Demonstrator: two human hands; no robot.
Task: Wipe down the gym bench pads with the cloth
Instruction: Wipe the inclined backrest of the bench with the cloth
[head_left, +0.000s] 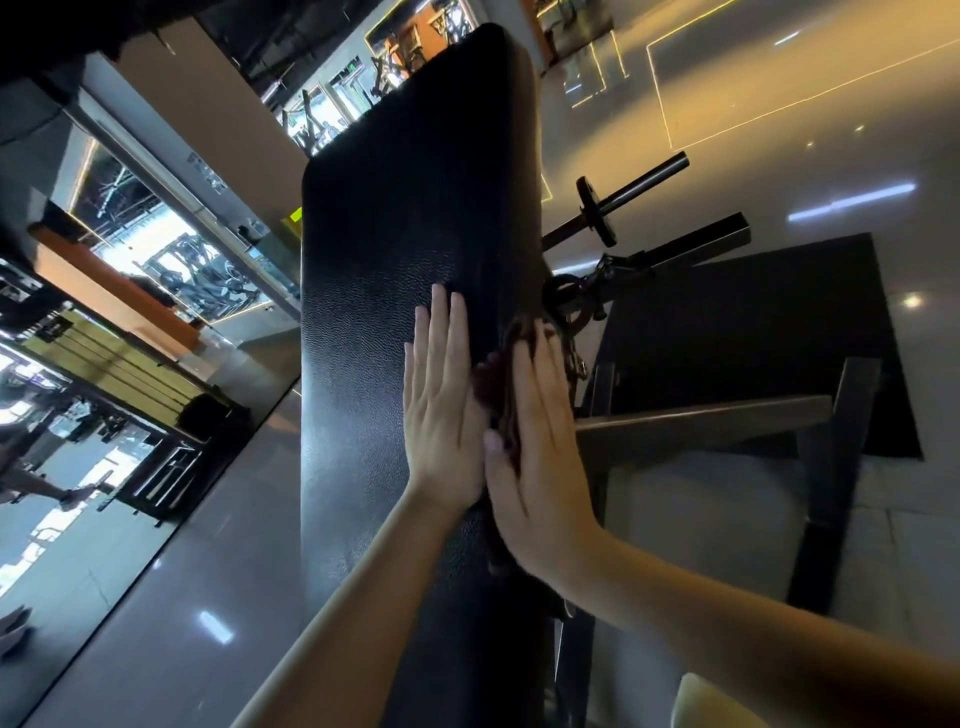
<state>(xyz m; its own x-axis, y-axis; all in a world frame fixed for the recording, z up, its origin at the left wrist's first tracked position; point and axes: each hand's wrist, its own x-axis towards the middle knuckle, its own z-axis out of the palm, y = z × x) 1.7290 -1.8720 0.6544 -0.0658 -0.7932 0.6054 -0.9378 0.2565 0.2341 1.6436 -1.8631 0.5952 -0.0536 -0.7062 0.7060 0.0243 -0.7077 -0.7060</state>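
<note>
We are reaching both bare arms up from the bottom of the view, and both hands are lying on the long black bench pad (410, 197) in front of us. Our left hand (444, 415) is resting flat on the bare top of the pad. Its fingers (441, 332) are straight and pressed close together, and we think it is leaning there to steady us. Just beside it, our right hand (540, 457) is pressing flat on the dark red cloth (493, 389). Its fingers are straight and close together too, and they are not pinching anything. We think a flat hand is pushing the cloth down hard so it rubs well. The cloth is lying on the pad near its right edge, mostly hidden under the right hand, with a bit poking out between the two hands. We are guessing that we are wiping this right side and that the far end is not done yet. Past the pad's edge a metal bar (639, 187) is sticking out, and a black mat (753, 322) is lying on the shiny floor (779, 130). A mirror (130, 249) is standing off to the left.
</note>
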